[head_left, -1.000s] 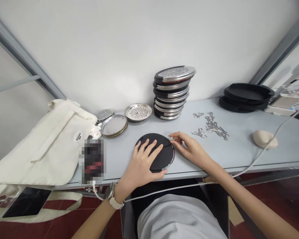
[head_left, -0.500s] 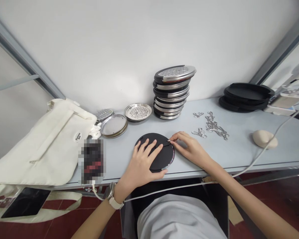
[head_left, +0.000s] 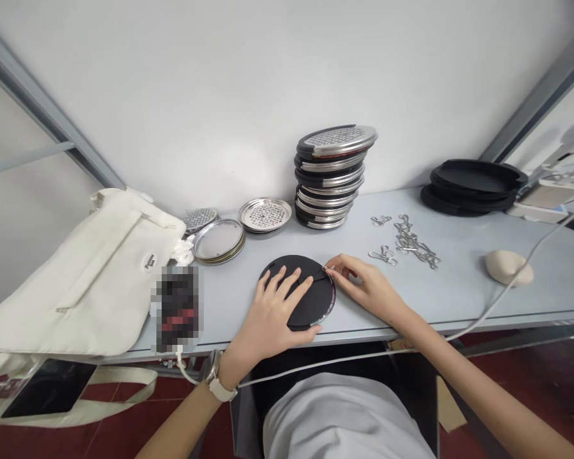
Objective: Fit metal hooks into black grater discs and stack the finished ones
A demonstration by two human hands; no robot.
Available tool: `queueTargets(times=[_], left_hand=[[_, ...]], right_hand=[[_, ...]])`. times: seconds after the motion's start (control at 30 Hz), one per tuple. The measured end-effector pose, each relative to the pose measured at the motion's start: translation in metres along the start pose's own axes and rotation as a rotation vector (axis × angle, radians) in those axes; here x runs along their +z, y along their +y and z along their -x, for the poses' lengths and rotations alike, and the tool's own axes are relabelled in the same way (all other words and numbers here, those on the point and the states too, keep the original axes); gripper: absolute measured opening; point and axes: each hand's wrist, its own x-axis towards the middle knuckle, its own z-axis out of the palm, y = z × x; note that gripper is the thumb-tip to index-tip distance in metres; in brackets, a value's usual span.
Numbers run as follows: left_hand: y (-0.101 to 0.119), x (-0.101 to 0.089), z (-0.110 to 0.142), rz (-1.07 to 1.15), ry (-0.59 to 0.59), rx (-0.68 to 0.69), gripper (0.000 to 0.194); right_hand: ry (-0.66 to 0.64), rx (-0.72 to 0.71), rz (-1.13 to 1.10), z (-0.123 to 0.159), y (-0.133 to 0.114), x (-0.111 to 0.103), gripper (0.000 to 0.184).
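Note:
A round black disc (head_left: 310, 306) lies at the table's front edge, with a shiny strip along its right rim. My left hand (head_left: 272, 309) lies flat on it, fingers spread, the thumb by the near rim. At the disc's upper right edge, my right hand (head_left: 358, 280) pinches a small metal wire hook (head_left: 324, 269) between thumb and index finger. A thin dark line, perhaps a cord, runs over the disc towards the hook. Several loose wire hooks (head_left: 414, 242) lie to the right, beyond my right hand.
Behind the disc rises a tall stack of black-and-silver round pieces (head_left: 330, 178). Perforated metal plates (head_left: 264, 215) and plain round lids (head_left: 219, 240) sit to its left. A cream bag (head_left: 90, 274) leans at the left; black trays (head_left: 473, 182), a beige object (head_left: 507, 266) and a white cable (head_left: 488, 309) are right.
My right fingers have shifted slightly at the disc's edge, and more of the metal hook shows. My left hand and the disc stay in place.

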Motion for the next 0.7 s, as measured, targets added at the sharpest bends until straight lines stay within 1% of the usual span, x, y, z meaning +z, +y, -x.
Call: queueTargets(times=[0.07,0.4,0.53,0.7], left_hand=[[0.0003,-0.0006,0.0002,-0.001,-0.002,0.000,0.078],[0.0010,-0.0010,0.0000,0.004,0.006,0.008,0.079],[0.0008,-0.0013,-0.0001,0.005,0.003,0.002,0.078],[0.0015,-0.0018,-0.0002,0.005,0.002,0.002,0.078]], right_hand=[[0.003,0.013,-0.010,-0.0004,-0.0006,0.0002,0.015],[0.047,-0.020,0.029,-0.0011,-0.0005,-0.0014,0.025],[0.050,-0.004,0.035,-0.0014,0.0006,0.0002,0.023],[0.059,0.062,0.023,-0.0013,-0.0017,0.0025,0.017]])
